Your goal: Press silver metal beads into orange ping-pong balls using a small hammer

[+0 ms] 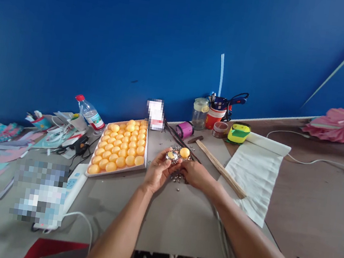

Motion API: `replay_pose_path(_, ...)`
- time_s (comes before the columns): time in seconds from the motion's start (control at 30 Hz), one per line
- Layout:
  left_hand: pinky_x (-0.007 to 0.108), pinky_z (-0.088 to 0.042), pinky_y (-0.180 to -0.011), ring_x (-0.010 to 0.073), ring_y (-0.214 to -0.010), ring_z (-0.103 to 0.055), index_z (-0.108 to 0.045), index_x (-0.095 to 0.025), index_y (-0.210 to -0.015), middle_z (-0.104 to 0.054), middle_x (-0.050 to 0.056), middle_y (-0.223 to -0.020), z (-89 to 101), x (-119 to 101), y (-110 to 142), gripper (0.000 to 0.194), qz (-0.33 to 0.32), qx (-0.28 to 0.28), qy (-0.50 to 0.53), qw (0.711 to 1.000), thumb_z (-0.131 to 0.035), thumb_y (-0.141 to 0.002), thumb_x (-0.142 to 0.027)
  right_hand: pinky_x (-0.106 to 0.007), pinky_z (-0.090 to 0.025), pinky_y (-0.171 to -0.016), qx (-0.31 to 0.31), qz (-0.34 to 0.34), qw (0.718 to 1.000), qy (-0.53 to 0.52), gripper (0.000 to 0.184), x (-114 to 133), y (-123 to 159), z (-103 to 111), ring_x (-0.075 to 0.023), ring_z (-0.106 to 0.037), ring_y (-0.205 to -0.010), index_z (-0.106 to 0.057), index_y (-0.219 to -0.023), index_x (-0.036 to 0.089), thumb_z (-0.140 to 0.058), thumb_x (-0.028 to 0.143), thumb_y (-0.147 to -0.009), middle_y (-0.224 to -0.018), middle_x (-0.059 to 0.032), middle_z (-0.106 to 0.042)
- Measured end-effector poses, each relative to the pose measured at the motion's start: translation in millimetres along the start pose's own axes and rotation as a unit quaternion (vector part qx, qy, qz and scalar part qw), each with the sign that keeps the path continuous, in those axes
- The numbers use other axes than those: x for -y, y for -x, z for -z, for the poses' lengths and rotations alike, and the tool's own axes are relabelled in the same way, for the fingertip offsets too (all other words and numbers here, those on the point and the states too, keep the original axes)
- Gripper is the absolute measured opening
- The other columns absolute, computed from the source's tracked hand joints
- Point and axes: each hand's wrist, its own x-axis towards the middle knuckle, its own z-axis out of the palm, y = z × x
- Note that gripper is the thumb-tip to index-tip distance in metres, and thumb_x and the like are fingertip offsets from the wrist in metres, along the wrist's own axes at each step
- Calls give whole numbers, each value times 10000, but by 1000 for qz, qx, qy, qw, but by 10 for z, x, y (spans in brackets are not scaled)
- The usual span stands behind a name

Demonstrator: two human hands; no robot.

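Observation:
My left hand (158,170) is closed around a small orange ball (172,156), partly covered with shiny silver beads. Close beside it, my right hand (194,173) has its fingers bent together just above the table. Whatever is between those fingertips is too small to make out. Loose silver beads (178,177) lie scattered below and around both hands. Just beyond my right fingers is a plain orange ball (184,152).
Left of my hands stands a white-rimmed tray (147,153) full of orange balls. Further left are a bottle (91,115) and a power strip (77,177). Wooden sticks (221,170), a white sheet (249,177), a jar (200,115) and a yellow-green object (238,133) lie to the right.

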Motion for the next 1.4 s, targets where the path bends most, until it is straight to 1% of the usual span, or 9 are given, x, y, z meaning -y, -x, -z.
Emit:
replay_pose_path(0.33, 382, -461, -933, 224, -1026, -622, -575, -259, -1121, -611, 46, -1173, 38, -27, 6, 451, -3, 24, 18, 1000, -734, -699, -262, -227, -346, -586, -28, 4, 998, -49, 152, 48, 40, 79, -140, -551, -643, -607, -733, 170, -486, 239, -794, -720, -51, -653)
replay_pose_path(0.5, 402, -454, -946, 223, -1009, -630, -575, -264, -1132, -610, 49, -1180, 58, -22, 3, 452, 1, 26, 11, 1000, -727, -706, -265, -244, -369, -635, 1, 20, 1000, -9, 261, 62, 67, 81, -187, -591, -775, -609, -931, 177, -604, 344, -731, -919, -75, -670)
replay_pose_path(0.6, 397, -463, -938, 226, -1007, -632, -576, -259, -1130, -614, 50, -1174, 59, -19, 4, 454, 5, 30, 12, 999, -730, -704, -268, -257, -389, -732, 20, 40, 999, 18, 310, 47, 64, 62, -217, -594, -915, -597, -1025, 181, -598, 311, -744, -1034, -95, -657)
replay_pose_path(0.77, 390, -473, -921, 231, -1004, -633, -569, -247, -1129, -621, 55, -1156, 46, -16, 2, 466, 11, 27, 14, 999, -738, -695, -272, -262, -385, -750, 16, 38, 998, 39, 166, 48, 42, 19, -209, -609, -880, -620, -908, 173, -503, 181, -790, -953, -107, -668)
replay_pose_path(0.87, 401, -459, -936, 230, -1002, -634, -567, -243, -1121, -625, 55, -1141, 41, -21, 0, 463, 11, 22, 7, 1000, -739, -692, -277, -267, -386, -727, -13, 31, 999, 20, 137, 50, 32, 14, -197, -602, -827, -611, -838, 172, -490, 165, -775, -904, -97, -652)
replay_pose_path(1.0, 406, -446, -951, 217, -979, -644, -553, -238, -1130, -646, 43, -1072, 40, -25, 1, 479, 12, 15, -1, 1000, -739, -690, -272, -239, -390, -670, -123, 9, 988, -91, 92, 27, 17, 55, -156, -557, -762, -566, -710, 172, -490, 122, -698, -833, -64, -612)
replay_pose_path(1.13, 420, -447, -945, 217, -951, -649, -554, -226, -1119, -645, 42, -1065, 28, -13, 2, 479, 7, 8, -11, 1000, -746, -681, -261, -225, -344, -517, -184, -48, 928, -320, 48, 14, -2, 118, -112, -464, -543, -502, -658, 196, -517, 207, -702, -571, 25, -519)
replay_pose_path(1.3, 417, -454, -922, 221, -928, -653, -550, -214, -1120, -643, 55, -1055, 3, 3, 0, 476, 4, 15, -34, 999, -740, -687, -260, -215, -226, -422, -143, -29, 770, -621, 239, 57, 1, 172, -45, -298, -405, -506, -700, 194, -639, 392, -686, -548, 64, -475)
replay_pose_path(1.4, 395, -469, -897, 216, -919, -652, -553, -212, -1115, -638, 49, -1047, -2, 9, 3, 462, 6, 17, -40, 999, -734, -691, -252, -216, -253, -433, -100, -28, 736, -669, 278, 81, 25, 193, -40, -324, -429, -543, -687, 179, -688, 414, -657, -584, 47, -504)
